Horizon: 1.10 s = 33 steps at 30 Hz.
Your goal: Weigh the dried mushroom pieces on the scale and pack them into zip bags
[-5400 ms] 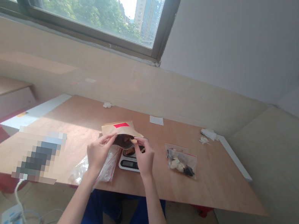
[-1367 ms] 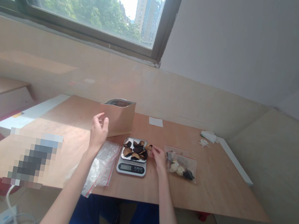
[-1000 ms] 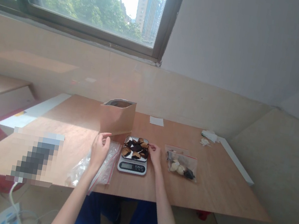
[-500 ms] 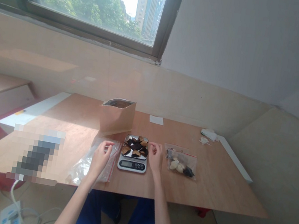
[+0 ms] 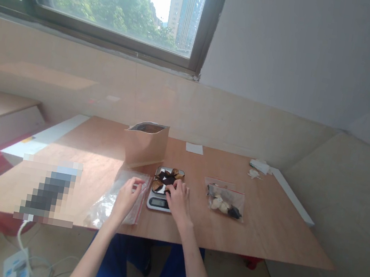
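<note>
My right hand [image 5: 178, 200] reaches over the right part of a small white kitchen scale [image 5: 151, 203]. Its thumb and fingers close around a dark dried piece [image 5: 169, 187] on the metal pan. Several other dried pieces, dark brown to tan and curled like peel or shell, lie on that pan; my hand covers some of them and part of the display. To the left, my left hand [image 5: 127, 195] hovers over a clear zip bag [image 5: 112, 202], fingers loosely bent, thumb apart from the index finger, nothing between them.
A brown stand-up paper pouch [image 5: 145, 148] stands with its mouth open behind the scale. Clear zip bags [image 5: 225, 203] with pale and dark pieces lie to the right. White paper [image 5: 194, 148] and scraps [image 5: 259, 167] lie farther back. A blurred-out object [image 5: 48, 191] with a cable is at left.
My right hand has moved left from beside the scale onto the dried pieces, closing its fingers on one. My left hand has stayed nearly in place.
</note>
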Tool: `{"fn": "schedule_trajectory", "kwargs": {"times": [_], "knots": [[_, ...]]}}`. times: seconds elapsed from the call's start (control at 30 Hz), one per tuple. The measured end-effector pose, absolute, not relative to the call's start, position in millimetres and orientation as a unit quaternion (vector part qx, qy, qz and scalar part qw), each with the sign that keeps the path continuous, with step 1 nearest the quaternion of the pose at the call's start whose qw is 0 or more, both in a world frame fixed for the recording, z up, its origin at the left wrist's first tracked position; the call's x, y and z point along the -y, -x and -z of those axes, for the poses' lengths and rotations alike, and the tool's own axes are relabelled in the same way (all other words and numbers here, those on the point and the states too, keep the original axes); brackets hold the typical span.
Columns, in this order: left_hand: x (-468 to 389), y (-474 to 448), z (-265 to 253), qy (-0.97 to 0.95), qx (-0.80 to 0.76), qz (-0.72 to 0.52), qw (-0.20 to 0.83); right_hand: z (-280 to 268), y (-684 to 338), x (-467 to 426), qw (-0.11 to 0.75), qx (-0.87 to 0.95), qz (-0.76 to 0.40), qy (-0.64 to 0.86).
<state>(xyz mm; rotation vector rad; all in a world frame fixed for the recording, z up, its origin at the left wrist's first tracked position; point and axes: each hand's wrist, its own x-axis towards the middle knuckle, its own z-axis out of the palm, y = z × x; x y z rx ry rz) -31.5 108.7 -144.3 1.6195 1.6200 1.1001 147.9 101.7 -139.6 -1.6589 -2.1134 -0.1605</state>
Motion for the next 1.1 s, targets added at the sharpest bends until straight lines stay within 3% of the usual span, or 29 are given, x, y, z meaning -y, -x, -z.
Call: {"fn": "schedule_trajectory", "kwargs": {"times": [0.2, 0.53, 0.77, 1.1], "knots": [[-107.9, 26.5, 147.0, -0.634, -0.587, -0.407, 0.297, 133.4, -148.9, -96.9, 0.244, 0.767, 0.036, 0.593], [-110.5, 13.3, 152.8, -0.666, -0.564, -0.395, 0.286, 128.8, -203.7, -99.5, 0.432, 0.658, -0.044, 0.615], [-110.6, 3.9, 155.6, -0.687, -0.553, -0.372, 0.290, 178.2, -238.4, -120.6, 0.398, 0.616, -0.045, 0.678], [-98.7, -2.8, 144.2, -0.690, -0.505, -0.389, 0.344, 188.6, -215.7, -103.8, 0.462, 0.581, -0.070, 0.666]]}}
